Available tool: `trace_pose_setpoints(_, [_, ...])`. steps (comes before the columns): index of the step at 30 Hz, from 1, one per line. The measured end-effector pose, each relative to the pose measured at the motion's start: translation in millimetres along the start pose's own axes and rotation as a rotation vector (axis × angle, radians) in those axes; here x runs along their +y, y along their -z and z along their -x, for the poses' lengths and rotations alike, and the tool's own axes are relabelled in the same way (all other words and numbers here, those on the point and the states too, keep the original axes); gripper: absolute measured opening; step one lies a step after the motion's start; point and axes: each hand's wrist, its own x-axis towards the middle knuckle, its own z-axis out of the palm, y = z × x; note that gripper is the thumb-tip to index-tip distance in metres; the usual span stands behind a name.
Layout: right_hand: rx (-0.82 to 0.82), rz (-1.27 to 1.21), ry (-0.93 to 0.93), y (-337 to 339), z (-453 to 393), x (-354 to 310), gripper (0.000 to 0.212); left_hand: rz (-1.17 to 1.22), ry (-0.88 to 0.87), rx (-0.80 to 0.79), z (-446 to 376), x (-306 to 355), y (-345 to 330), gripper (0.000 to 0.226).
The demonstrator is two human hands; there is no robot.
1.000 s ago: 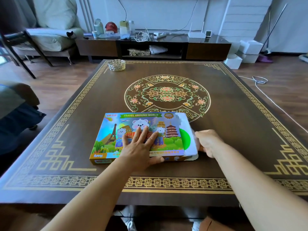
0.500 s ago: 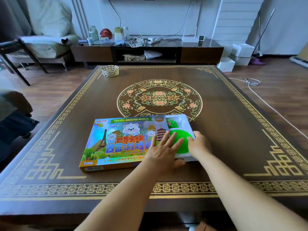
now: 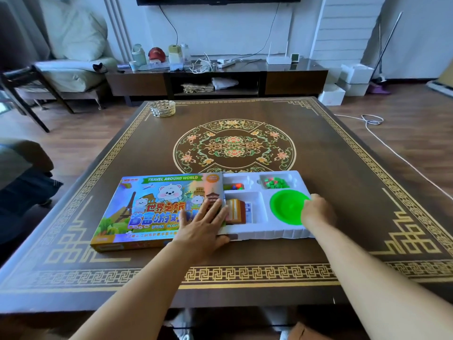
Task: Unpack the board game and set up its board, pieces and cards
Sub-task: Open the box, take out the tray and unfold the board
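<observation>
white plastic tray (image 3: 263, 232) now slid far further out of the box sleeve (image 3: 157, 207); left hand (image 3: 204, 225) spread flat pressing sleeve; right hand (image 3: 317, 212) grips tray end; contents nearly reachable.

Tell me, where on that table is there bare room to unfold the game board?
Free: the far stretch between the white tray and the glass ashtray, and the table right of the tray. Crowded: the near middle, where the box and both hands sit.
</observation>
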Motion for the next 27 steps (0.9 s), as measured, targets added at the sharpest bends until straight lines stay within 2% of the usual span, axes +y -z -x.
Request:
trace_pose_setpoints(10, [0.057, 0.002, -0.033, 15.9, -8.6, 21.8, 0.034, -0.017, 0.039, -0.007, 18.3, -45.1, -5.6, 0.069])
trace_pose_setpoints(16, [0.034, -0.008, -0.022, 14.2, -4.6, 19.5, 0.035, -0.034, 0.02, -0.028, 21.8, -49.9, -1.2, 0.068])
trace_pose_setpoints(21, [0.042, 0.022, -0.067, 16.0, 8.8, 11.1, 0.048, -0.032, 0.011, -0.026, 25.2, -52.0, 0.9, 0.098])
trace_pose_setpoints(24, [0.103, 0.005, 0.008, 18.2, 23.8, -12.0, 0.047, -0.014, 0.03, -0.005, 28.2, -54.7, -0.6, 0.095])
trace_pose_setpoints(27, [0.121, -0.102, 0.204, 13.2, 43.5, -48.6, 0.037, -0.005, 0.061, -0.007, 34.0, -61.5, -4.2, 0.079])
